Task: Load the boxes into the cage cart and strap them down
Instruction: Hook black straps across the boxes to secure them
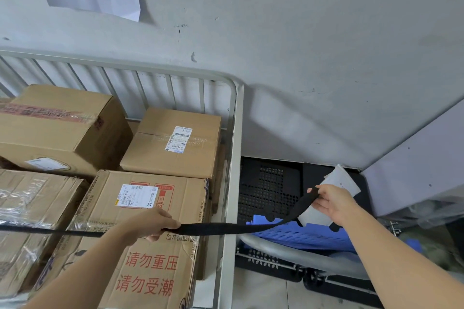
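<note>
Strap (226,229), black webbing: stretched above 4 boxes (175,143) loaded in cage cart (234,158), crossing its right rail. Gripped mid-length by left hand (153,226); end pinched by right hand (334,202) outside cart. Recommended: webbing laid flat, untwisted, drawn taut before being fastened.

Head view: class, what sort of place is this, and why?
Probably a warehouse or parcel loading area: labelled cardboard boxes sit in a metal cage cart, a black strap stretches across, and plastic crates lie beside it.
</note>
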Demonstrator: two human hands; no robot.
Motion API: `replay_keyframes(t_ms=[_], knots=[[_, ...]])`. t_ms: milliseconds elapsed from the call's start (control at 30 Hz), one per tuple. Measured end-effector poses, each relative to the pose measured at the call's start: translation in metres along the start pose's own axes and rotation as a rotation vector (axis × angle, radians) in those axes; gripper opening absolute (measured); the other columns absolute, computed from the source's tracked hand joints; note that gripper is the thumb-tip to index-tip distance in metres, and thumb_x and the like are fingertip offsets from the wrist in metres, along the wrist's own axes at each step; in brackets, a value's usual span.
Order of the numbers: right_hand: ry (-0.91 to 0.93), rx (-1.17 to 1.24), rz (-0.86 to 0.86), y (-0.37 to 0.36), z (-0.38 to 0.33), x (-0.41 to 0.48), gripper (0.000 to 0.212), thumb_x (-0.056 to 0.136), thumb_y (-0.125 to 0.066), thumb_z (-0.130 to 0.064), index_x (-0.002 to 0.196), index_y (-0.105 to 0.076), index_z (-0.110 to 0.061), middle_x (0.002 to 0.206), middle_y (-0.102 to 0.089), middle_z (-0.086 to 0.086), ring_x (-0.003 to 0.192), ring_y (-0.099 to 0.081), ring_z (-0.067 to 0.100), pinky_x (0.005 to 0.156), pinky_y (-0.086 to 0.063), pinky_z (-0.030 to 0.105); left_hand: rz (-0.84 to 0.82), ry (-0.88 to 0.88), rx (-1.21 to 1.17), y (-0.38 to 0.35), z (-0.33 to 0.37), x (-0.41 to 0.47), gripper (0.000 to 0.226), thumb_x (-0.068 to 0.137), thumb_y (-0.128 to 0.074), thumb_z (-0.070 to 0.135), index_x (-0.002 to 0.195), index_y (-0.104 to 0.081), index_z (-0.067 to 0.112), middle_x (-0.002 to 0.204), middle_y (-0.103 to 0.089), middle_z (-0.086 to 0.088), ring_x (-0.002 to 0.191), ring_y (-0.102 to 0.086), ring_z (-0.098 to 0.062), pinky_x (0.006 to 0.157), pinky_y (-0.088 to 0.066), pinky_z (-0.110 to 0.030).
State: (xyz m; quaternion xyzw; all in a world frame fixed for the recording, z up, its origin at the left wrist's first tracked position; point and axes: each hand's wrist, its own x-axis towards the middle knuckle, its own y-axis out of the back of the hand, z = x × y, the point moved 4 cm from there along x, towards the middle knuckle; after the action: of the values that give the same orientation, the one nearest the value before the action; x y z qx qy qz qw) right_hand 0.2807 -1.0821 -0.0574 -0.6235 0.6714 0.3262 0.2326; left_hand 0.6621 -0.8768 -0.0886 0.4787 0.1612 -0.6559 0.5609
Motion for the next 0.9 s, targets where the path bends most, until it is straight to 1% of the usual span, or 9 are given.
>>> replay_keyframes(t_ms=[133,233,400,467,567,667,733,833,900], knots=[[0.063,-0.295,0.077,0.009,0.002,0.008,0.024,0.086,-0.054,0.008,0.108,-0.059,-0.001,0.100,-0.068,0.017,0.100,-0.066,0.028,0.096,-0.051,0.039,0.018,0.026,0.024,-0.002,0.001,0.002,0.026,0.092,-0.061,0.034,0.076,-0.059,0.013,0.060,-0.044,-0.002,0.051,-0.039,-0.012,0.057,-0.034,-0.020],[0.134,-0.557,0.126,0.012,0.003,0.004,0.006,0.087,-0.061,-0.010,0.087,-0.061,-0.004,0.065,-0.067,0.009,0.069,-0.063,0.024,0.074,-0.056,0.035,0.029,0.031,0.010,-0.001,0.000,0.002,0.028,0.092,-0.061,0.036,0.077,-0.060,0.012,0.061,-0.044,-0.003,0.053,-0.039,-0.014,0.057,-0.034,-0.021],[0.138,-0.901,0.116,0.013,0.002,-0.007,0.049,0.079,-0.068,-0.058,0.085,-0.056,-0.010,0.071,-0.056,0.003,0.062,-0.055,0.018,0.056,-0.042,0.026,0.055,0.044,-0.012,-0.002,0.003,-0.001,0.028,0.093,-0.060,0.032,0.075,-0.058,0.011,0.059,-0.042,-0.002,0.049,-0.036,-0.012,0.051,-0.031,-0.019],[0.182,-1.114,0.148,0.017,0.000,-0.009,0.044,0.081,-0.067,-0.056,0.081,-0.054,-0.013,0.070,-0.058,0.002,0.063,-0.058,0.019,0.054,-0.040,0.026,0.061,0.043,-0.029,-0.003,0.005,-0.002,0.028,0.094,-0.059,0.030,0.075,-0.058,0.009,0.057,-0.040,-0.002,0.047,-0.034,-0.011,0.049,-0.030,-0.019],[0.269,-1.304,0.207,0.020,-0.003,-0.012,0.009,0.091,-0.055,-0.022,0.090,-0.051,-0.014,0.080,-0.059,0.004,0.073,-0.062,0.021,0.052,-0.040,0.026,0.065,0.047,-0.044,-0.003,0.004,-0.004,0.027,0.094,-0.059,0.029,0.075,-0.061,0.009,0.059,-0.041,-0.004,0.047,-0.034,-0.011,0.049,-0.030,-0.019],[0.236,-1.326,0.160,0.023,0.005,-0.007,0.020,0.082,-0.049,0.002,0.096,-0.045,-0.012,0.080,-0.057,0.009,0.063,-0.054,0.020,0.050,-0.039,0.025,0.065,0.051,-0.030,-0.003,-0.001,-0.001,0.027,0.092,-0.061,0.031,0.073,-0.058,0.011,0.060,-0.040,-0.004,0.049,-0.034,-0.013,0.053,-0.030,-0.021],[0.202,-1.141,0.033,0.020,0.014,-0.003,0.023,0.084,-0.046,0.006,0.097,-0.049,-0.013,0.077,-0.059,0.013,0.060,-0.055,0.023,0.052,-0.044,0.027,0.065,0.050,0.007,-0.005,-0.003,0.000,0.027,0.091,-0.061,0.031,0.072,-0.056,0.012,0.059,-0.041,-0.002,0.050,-0.035,-0.014,0.055,-0.031,-0.022],[0.131,-0.773,-0.162,0.007,0.022,-0.014,0.017,0.097,-0.046,-0.001,0.101,-0.059,-0.011,0.075,-0.066,0.014,0.070,-0.068,0.025,0.071,-0.056,0.035,0.055,0.037,0.069,-0.012,-0.004,-0.001,0.027,0.091,-0.061,0.029,0.070,-0.058,0.012,0.055,-0.043,0.001,0.050,-0.039,-0.011,0.058,-0.036,-0.021],[0.096,-0.700,-0.280,-0.003,0.027,-0.015,0.017,0.092,-0.055,0.002,0.104,-0.062,-0.008,0.089,-0.070,0.014,0.085,-0.068,0.022,0.085,-0.057,0.038,0.058,0.028,0.105,-0.016,-0.005,-0.002,0.029,0.093,-0.059,0.029,0.068,-0.058,0.013,0.053,-0.045,0.003,0.052,-0.042,-0.010,0.062,-0.039,-0.021]])
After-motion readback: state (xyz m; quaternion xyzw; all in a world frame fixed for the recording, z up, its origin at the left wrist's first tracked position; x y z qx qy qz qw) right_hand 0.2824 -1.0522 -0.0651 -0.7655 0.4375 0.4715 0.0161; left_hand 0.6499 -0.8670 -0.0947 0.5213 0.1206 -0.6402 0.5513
